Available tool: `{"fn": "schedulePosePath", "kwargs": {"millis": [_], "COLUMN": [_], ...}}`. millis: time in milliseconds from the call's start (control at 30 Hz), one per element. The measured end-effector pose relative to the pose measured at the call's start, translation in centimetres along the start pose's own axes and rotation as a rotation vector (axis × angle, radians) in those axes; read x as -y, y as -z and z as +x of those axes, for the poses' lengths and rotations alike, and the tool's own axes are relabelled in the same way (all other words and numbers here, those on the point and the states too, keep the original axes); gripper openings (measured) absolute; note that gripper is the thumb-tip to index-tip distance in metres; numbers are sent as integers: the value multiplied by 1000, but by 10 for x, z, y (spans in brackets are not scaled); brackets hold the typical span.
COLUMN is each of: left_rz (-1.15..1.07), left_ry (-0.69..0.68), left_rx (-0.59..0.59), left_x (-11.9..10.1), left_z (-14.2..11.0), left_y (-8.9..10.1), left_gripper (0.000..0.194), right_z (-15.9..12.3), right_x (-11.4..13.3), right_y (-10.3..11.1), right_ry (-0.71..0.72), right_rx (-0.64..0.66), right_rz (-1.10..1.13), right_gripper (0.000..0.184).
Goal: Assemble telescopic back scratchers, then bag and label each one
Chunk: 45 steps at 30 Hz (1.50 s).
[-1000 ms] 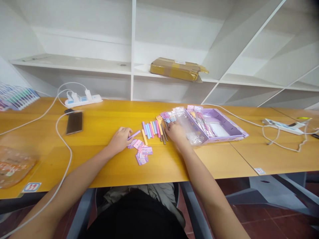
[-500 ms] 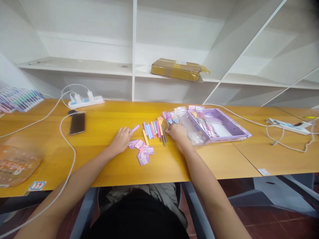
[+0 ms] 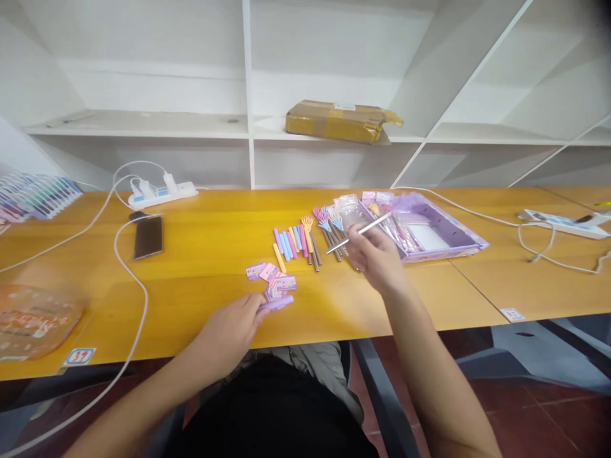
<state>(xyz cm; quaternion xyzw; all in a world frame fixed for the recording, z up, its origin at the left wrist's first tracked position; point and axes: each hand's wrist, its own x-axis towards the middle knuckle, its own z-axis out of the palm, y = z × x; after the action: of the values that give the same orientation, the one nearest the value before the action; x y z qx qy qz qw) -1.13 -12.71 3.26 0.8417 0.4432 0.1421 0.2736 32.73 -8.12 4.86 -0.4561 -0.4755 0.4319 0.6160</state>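
My left hand is closed on a purple plastic handle, held low over the printed cards. My right hand grips a thin metal rod that slants up to the right. Near its upper end is a blurred lilac shape, perhaps the hand-shaped head of a back scratcher. Coloured handles in purple, blue, pink and orange lie in a row between the hands. Beside them are several back scratchers with hand-shaped heads and metal rods.
A purple open box with bagged pieces stands at the right. A phone, a power strip and a white cable lie at the left. An orange bag sits at the far left. A taped carton rests on the shelf.
My left hand has come nearer and to the right with the purple handle. My right hand has lifted a metal rod from among the back scratchers and moved right.
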Motion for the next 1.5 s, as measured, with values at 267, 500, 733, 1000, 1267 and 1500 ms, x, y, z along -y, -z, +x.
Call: {"fn": "schedulePosePath", "kwargs": {"millis": [267, 500, 733, 1000, 1267, 1500], "left_rz": [-328, -326, -299, -315, -310, -316], "left_ry": [32, 17, -5, -13, -31, -61], "left_rx": [-49, -3, 45, 43, -53, -64], "left_x": [26, 29, 30, 30, 35, 37], "left_z": [6, 6, 8, 7, 7, 7], "left_y": [-41, -37, -39, -38, -40, -40], "left_gripper": [33, 35, 35, 34, 37, 40], "right_z": [-78, -80, -83, -83, -100, -102], "right_x": [-77, -81, -84, -85, -90, -93], "right_y": [-60, -63, -62, -62, -68, -73], "right_ry": [-230, -204, -224, -234, -10, 64], "right_rx": [-34, -111, -6, 20, -106, -170], "right_rz": [315, 450, 470, 443, 126, 183], "right_gripper": [37, 32, 32, 33, 46, 41]}}
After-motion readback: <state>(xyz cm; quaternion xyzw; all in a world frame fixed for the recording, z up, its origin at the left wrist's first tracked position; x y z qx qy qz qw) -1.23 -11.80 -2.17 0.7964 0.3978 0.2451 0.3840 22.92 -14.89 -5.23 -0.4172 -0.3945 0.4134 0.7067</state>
